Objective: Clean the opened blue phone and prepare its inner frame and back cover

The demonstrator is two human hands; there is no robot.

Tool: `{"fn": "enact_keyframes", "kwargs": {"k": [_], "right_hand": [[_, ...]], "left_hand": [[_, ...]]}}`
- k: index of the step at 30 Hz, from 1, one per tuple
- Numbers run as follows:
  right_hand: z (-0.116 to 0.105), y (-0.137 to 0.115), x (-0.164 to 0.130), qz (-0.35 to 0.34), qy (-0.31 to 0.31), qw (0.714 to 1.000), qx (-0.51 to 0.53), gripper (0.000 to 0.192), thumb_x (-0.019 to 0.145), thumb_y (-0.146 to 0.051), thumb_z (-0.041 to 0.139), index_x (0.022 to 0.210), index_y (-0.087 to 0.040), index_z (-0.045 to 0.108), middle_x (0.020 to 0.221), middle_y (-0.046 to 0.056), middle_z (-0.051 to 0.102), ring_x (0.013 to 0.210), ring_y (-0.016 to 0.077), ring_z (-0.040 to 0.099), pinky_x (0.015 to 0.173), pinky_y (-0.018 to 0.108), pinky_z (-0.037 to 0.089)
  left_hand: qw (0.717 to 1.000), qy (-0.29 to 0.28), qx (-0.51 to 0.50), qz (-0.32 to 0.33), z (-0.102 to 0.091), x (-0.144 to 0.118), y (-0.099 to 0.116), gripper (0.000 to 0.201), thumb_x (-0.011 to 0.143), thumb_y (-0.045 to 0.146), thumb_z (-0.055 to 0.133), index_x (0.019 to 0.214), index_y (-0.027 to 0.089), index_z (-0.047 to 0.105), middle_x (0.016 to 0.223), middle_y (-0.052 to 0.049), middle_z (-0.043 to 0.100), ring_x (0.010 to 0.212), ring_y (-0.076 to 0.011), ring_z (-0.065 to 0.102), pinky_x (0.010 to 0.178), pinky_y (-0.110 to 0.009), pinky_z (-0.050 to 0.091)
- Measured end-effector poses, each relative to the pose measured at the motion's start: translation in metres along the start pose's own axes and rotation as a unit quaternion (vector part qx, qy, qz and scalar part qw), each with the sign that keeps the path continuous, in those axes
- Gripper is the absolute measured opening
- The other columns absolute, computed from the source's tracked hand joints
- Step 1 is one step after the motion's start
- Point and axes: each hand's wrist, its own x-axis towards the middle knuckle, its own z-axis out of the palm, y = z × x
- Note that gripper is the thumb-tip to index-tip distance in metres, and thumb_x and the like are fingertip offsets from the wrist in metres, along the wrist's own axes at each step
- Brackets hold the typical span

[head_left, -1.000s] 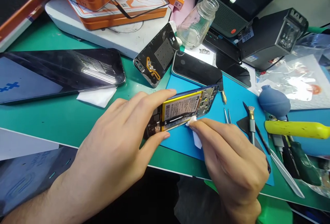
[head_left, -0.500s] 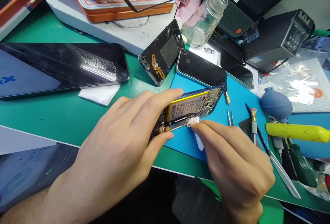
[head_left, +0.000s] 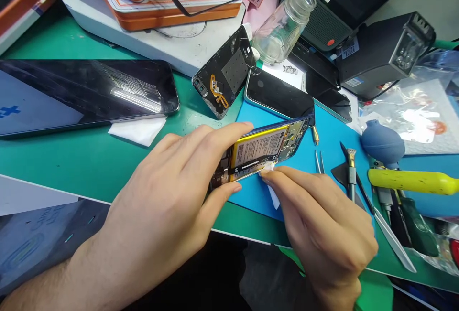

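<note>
The right hand's [head_left: 322,210] grip was pinched on a white wipe [head_left: 274,196] at the opened phone's [head_left: 260,149] lower edge, though its exact contact was hard to see; the left hand [head_left: 168,191] gripped the tilted phone by its sides. Wipe fibres could have snagged exposed parts, or a loose hold dropped it. Right of the phone lay tweezers [head_left: 317,161]; just beyond it, a dark-screened phone [head_left: 279,95] limited room, then a glass jar [head_left: 285,29].
</note>
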Motion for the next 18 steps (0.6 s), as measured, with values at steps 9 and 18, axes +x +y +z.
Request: {"fn": "enact_keyframes", "kwargs": {"k": [9,18], "right_hand": [[-0.006,0.002,0.007,0.176,0.223,0.949,0.139,0.032,0.088,0.001,0.082,0.107,-0.025,0.083,0.090,-0.002,0.081,0.081,0.0180,0.076,0.070,0.033,0.061],[0.008,-0.022,0.003,0.294,0.227,0.906,0.205,0.024,0.083,-0.005,0.088,0.092,-0.022,0.075,0.100,0.001,0.082,0.093,0.0225,0.081,0.081,0.037,0.068]], "left_hand": [[0.999,-0.012,0.023,-0.025,0.002,-0.005,-0.002,0.064,0.106,0.036,0.063,0.163,0.032,0.036,0.152,0.001,0.063,0.129,-0.0271,0.066,0.095,-0.044,0.057],[0.998,0.002,0.028,-0.062,0.002,-0.009,-0.002,0.062,0.104,0.055,0.055,0.163,0.043,0.038,0.152,0.004,0.063,0.123,-0.0336,0.070,0.103,-0.055,0.063]]}}
